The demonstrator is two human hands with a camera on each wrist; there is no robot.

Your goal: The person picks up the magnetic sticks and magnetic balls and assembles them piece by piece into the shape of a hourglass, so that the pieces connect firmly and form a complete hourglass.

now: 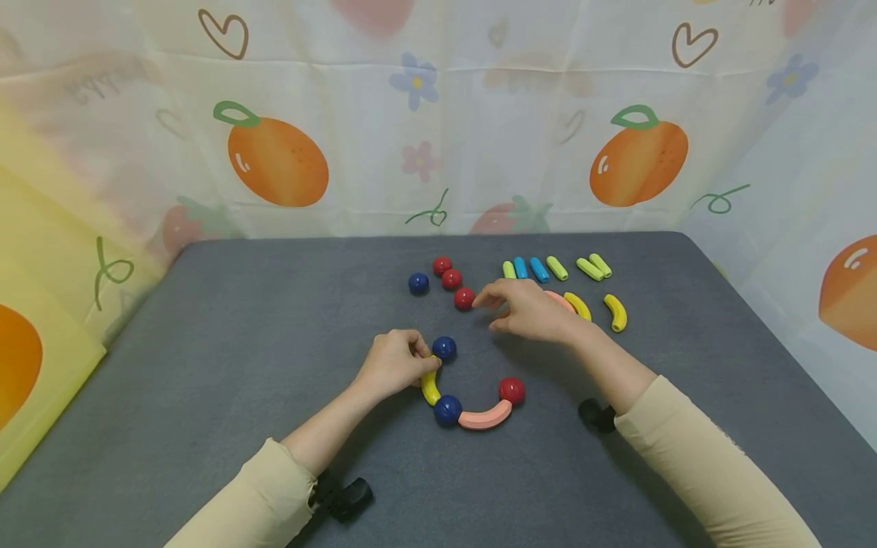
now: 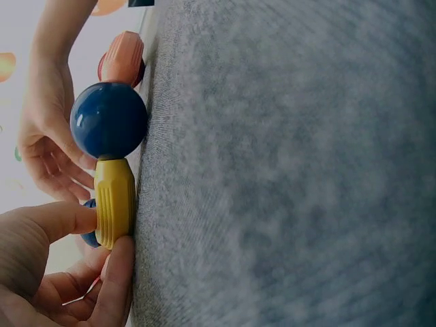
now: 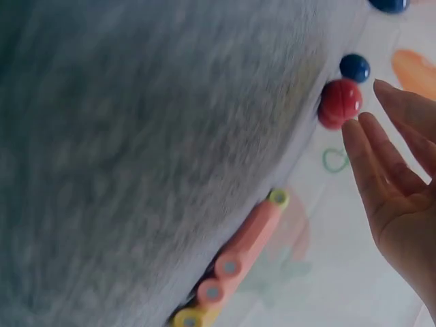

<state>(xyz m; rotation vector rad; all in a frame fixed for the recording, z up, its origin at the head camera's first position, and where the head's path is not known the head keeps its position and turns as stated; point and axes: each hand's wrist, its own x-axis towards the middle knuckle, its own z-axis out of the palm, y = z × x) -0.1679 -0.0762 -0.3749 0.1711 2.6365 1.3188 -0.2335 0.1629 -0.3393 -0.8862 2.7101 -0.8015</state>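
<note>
My left hand point(image 1: 393, 361) pinches the upper end of a curved yellow piece point(image 1: 429, 387) between thumb and fingers, low over the grey table. That piece joins a blue ball point(image 1: 448, 410), followed by a curved pink piece point(image 1: 485, 418) and a red ball point(image 1: 511, 390), forming part of a ring. Another blue ball point(image 1: 444, 348) sits right by the left fingertips. Farther back, my right hand point(image 1: 530, 310) hovers with loosely bent fingers and nothing between them, its fingertips near a red ball point(image 1: 464, 298). In the right wrist view, red balls point(image 3: 340, 102) appear just beyond those fingers.
Beside the red ball group point(image 1: 451, 279) lies a blue ball point(image 1: 419, 284). Short green and blue sticks point(image 1: 539, 270) line the back right, with curved yellow pieces point(image 1: 616, 313) and pink pieces point(image 1: 560, 301) partly behind the right hand. A printed curtain point(image 1: 438, 152) hangs behind the table point(image 1: 274, 320).
</note>
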